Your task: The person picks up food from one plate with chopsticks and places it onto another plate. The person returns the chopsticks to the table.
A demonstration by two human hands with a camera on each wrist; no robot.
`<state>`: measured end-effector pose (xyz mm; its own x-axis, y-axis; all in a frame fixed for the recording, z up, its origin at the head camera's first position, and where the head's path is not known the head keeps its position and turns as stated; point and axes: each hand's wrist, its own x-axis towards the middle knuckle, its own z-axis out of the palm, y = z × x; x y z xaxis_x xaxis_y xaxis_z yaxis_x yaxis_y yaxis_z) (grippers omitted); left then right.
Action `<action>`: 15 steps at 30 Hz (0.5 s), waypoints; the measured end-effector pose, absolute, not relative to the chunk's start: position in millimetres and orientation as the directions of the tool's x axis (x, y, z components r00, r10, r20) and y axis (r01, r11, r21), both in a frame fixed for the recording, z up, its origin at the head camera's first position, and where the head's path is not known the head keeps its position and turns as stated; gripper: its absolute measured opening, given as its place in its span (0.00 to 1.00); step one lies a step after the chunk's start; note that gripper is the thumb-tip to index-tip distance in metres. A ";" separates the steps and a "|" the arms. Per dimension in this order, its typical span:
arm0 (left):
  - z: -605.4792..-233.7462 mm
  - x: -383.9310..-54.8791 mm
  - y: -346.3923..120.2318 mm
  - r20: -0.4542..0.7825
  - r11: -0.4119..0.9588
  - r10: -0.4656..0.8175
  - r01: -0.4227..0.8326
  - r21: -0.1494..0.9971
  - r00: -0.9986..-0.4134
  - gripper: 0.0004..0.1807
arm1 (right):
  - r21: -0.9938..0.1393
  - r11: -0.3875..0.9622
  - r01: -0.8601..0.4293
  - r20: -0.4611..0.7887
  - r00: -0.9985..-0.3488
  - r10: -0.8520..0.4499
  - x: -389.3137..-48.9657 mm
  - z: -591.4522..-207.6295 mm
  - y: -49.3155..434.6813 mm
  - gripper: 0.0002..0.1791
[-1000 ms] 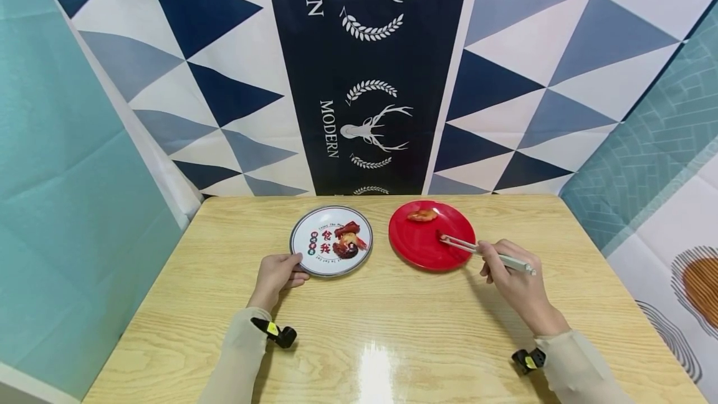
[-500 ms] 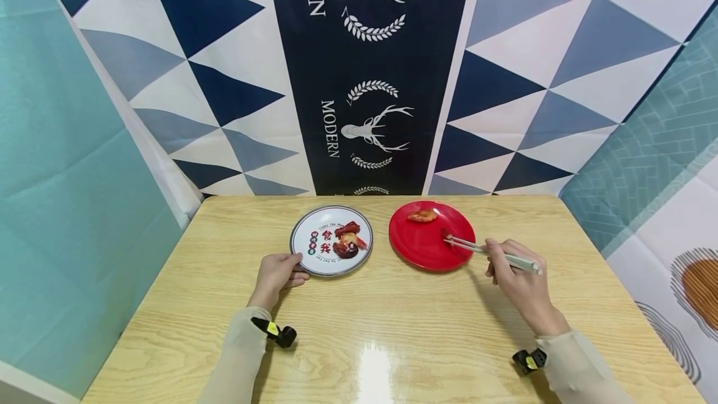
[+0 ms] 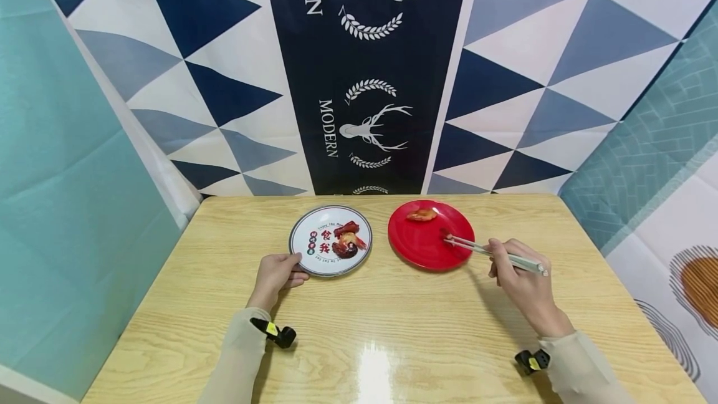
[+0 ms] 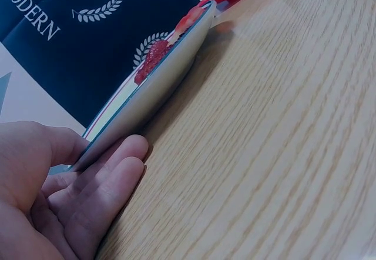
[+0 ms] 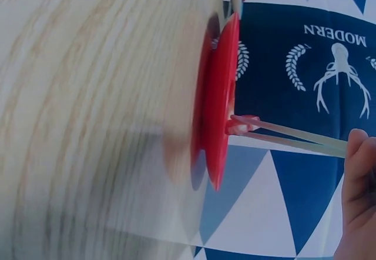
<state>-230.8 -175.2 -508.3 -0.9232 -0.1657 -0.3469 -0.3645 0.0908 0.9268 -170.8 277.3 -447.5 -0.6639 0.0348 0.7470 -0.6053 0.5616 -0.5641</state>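
My left hand (image 3: 276,276) pinches the near-left rim of a white plate (image 3: 305,239) with a dark edge and red characters, thumb on top and fingers underneath. Several pieces of food (image 3: 348,242), dark red, brown and orange, sit on its right side. In my right hand (image 3: 524,282) is a pair of pale green chopsticks (image 3: 477,248), their tips down at the red plate (image 3: 412,245). Seen from the right wrist, the tips (image 5: 249,126) close around a small reddish-white piece of food (image 5: 238,129) at the plate's surface. An orange-brown piece of food (image 3: 422,214) lies near the plate's back edge.
Both plates stand toward the back of a light wood table (image 3: 336,341), a small gap between them. Behind the table hangs a patterned cloth (image 3: 370,80), with a teal sheet (image 3: 84,173) at the left side. Each wrist wears a small black camera.
My right hand and the chopsticks have shifted slightly to the right, and the small reddish piece has moved a little with their tips. The left hand and white plate stay in place.
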 end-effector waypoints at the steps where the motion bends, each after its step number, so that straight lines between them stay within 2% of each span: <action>1: -507.9 -230.6 -175.4 -0.347 0.092 -0.166 -0.365 0.927 -0.923 0.20 | -0.567 0.557 -0.607 0.745 -0.666 0.033 -170.2 -446.6 276.8 0.14; 5: -508.1 -230.6 -175.8 -0.348 0.094 -0.163 -0.365 0.926 -0.923 0.19 | -0.573 0.544 -0.613 0.741 -0.672 0.023 -164.6 -436.8 271.2 0.14; 15: -508.2 -230.4 -176.3 -0.340 0.092 -0.155 -0.356 0.930 -0.927 0.20 | -0.574 0.574 -0.584 0.721 -0.693 0.016 -170.1 -449.4 282.8 0.13</action>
